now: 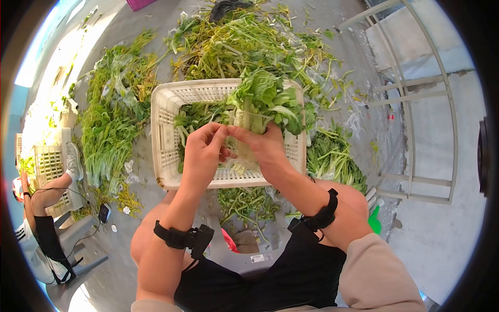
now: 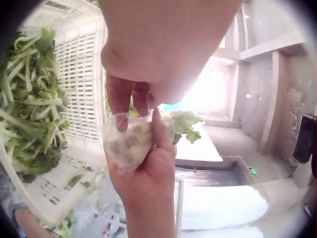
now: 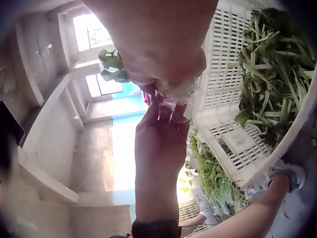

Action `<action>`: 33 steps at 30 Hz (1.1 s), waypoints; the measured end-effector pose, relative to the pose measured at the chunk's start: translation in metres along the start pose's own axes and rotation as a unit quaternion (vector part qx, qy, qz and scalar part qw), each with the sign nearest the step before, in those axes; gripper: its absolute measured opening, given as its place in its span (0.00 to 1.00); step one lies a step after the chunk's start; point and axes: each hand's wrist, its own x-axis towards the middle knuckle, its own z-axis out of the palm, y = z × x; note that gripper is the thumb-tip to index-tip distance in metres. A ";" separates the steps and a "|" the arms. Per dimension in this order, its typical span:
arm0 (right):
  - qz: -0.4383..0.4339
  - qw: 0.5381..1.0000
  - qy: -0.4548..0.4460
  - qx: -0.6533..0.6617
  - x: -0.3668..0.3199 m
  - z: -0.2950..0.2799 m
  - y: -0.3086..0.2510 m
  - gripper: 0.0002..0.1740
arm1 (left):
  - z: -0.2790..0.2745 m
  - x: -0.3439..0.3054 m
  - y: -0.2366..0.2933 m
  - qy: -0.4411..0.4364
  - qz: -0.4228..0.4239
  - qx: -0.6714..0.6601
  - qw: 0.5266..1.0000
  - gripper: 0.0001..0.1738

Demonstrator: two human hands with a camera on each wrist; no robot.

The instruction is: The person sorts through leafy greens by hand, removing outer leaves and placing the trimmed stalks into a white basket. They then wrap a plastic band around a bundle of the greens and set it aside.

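Between your fingers, over the crate, you had a bunch of leafy greens (image 1: 262,96), its leaves pointing away from you and its stem end in clear film (image 2: 128,145). Your right hand (image 1: 266,148) was curled round the wrapped stems, its thumb reaching toward the left. Your left hand (image 1: 204,148) met that thumb with its own thumb and forefinger drawn together, seemingly pinching the film. Done well, this step likely wanted a right grip firm enough to steady the stems without bruising them, while your left fingertips worked the film snug; a hard tug could have torn it. Below your fingers stood the white crate (image 1: 162,143), with loose greens (image 1: 200,117) lying in it past your left fingertips. Beyond its far rim spread a heap of greens (image 1: 223,52). Farther off, another person (image 1: 47,238) sat left of your fingers, and a metal frame (image 1: 416,180) stood to their right.
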 end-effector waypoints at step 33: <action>-0.129 0.987 -0.100 0.004 0.008 -0.041 -0.039 0.14 | 0.013 -0.004 -0.007 -0.127 -0.016 0.030 0.991 0.10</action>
